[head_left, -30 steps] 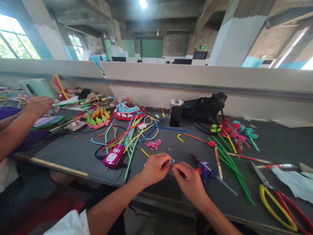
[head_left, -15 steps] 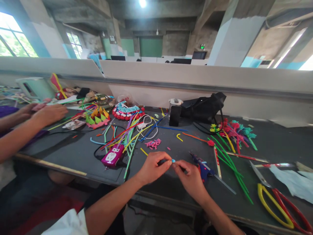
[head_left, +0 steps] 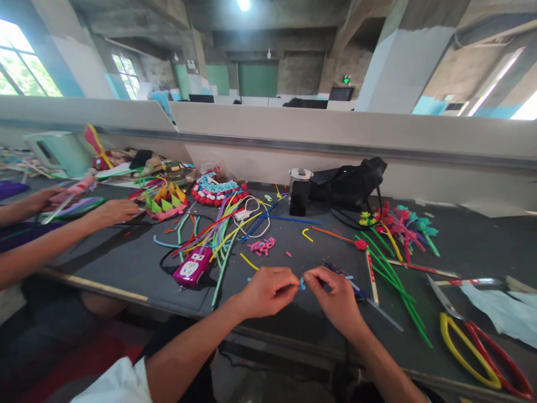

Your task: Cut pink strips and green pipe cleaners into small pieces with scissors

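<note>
Between my two hands is a small light-blue fuzzy piece (head_left: 302, 284), like a short bit of pipe cleaner, mostly covered by my fingertips. My left hand (head_left: 268, 290) pinches it from the left, thumb against fingers. From the other side my right hand (head_left: 335, 296) also closes on it. Both hands hover over the near edge of the dark table (head_left: 268, 322). A blue glue gun (head_left: 357, 289) lies partly hidden behind my right hand, with a clear glue stick (head_left: 386, 314) at its back. Beyond my left hand sit a pile of short pink pieces (head_left: 262, 246) and a yellow stem (head_left: 249, 261).
Left of my hands are a purple power strip (head_left: 193, 267) and a bundle of coloured pipe cleaners (head_left: 226, 235). Green pipe cleaners (head_left: 403, 296) and large scissors (head_left: 467, 336) lie right. A phone (head_left: 299, 198) leans at the back. A co-worker's hand (head_left: 119, 211) reaches in from the left.
My hands have shifted slightly right, and more of the blue piece shows below my fingertips. The co-worker's hands have moved apart, one going right toward the paper crown.
</note>
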Motion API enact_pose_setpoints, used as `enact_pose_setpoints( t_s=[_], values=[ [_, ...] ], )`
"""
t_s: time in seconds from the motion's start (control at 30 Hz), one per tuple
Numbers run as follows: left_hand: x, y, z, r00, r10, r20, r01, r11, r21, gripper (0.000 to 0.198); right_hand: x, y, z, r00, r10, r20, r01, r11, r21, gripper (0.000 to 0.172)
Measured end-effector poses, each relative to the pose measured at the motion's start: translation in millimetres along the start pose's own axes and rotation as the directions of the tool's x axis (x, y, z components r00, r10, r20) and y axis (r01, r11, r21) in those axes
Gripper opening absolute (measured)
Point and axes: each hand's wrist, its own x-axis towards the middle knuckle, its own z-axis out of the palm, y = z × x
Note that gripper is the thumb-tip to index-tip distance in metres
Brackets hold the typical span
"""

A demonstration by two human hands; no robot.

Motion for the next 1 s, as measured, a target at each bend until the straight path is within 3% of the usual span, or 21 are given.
enact_pose_setpoints(
  t_s=[0.1, 0.2, 0.57, 0.77, 0.9, 1.0],
  values=[
    [0.4, 2.2, -0.7, 0.983, -0.124, -0.136, 0.107, 0.987, -0.123, 0.012, -4.5, -0.3, 8.9, 0.997, 0.047, 0.063, -0.052, 0.995, 0.08, 0.032],
    [1.0, -0.1, 0.6, 0.959, -0.222, -0.175, 0.195, 0.968, -0.157, 0.011, -9.8, -4.8, 16.4, 0.996, 0.033, 0.081, -0.039, 0.996, 0.077, 0.033],
    [4.0, -12.0, -4.8, 0.949, -0.313, -0.029, 0.308, 0.945, -0.109, 0.012, -11.9, 5.2, 18.8, 0.998, 0.048, 0.044, -0.047, 0.999, -0.017, 0.024],
    [3.6, 1.1, -11.8, 0.953, -0.292, 0.083, 0.304, 0.902, -0.307, 0.014, -9.0, 3.1, 13.6, 0.999, -0.046, -0.007, 0.046, 0.999, -0.019, 0.019],
    [5.1, 6.9, -12.8, 0.934, -0.35, 0.066, 0.339, 0.817, -0.465, 0.014, -11.0, -1.4, 19.1, 0.999, -0.034, -0.001, 0.034, 0.999, 0.016, 0.018],
    [5.9, 5.6, -9.8, 0.917, -0.398, 0.0, 0.351, 0.808, -0.473, 0.013, -14.1, -5.3, 24.6, 1.0, -0.023, 0.019, 0.022, 0.999, 0.025, 0.022]
  ],
)
